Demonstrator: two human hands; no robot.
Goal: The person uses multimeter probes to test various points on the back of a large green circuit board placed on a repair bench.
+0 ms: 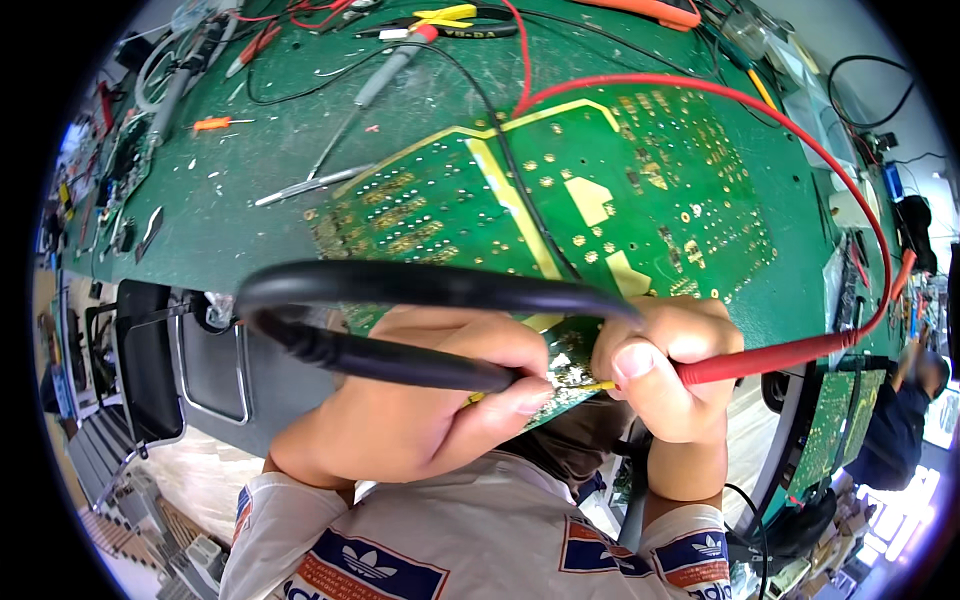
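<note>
A large green circuit board (pixel 556 205), with gold pads and solder points, lies on the green work surface in front of me. My left hand (pixel 400 425) grips a black test probe (pixel 425 362) near the board's near edge; its thick lead loops over the hand. Opposite it, my right hand (pixel 670 375) pinches a red test probe (pixel 765 358), whose lead arcs up to the right. Both yellowish tips point toward each other over a shiny soldered patch (pixel 572 368). Whether either tip touches the board, I cannot tell.
Beyond the board lie a grey-handled screwdriver (pixel 395 68), tweezers (pixel 310 187), pliers (pixel 480 24) and a small orange screwdriver (pixel 212 124). An orange-edged device (pixel 655 10) sits at the far edge. A black chair (pixel 150 345) stands left; a person (pixel 895 430) is at the right.
</note>
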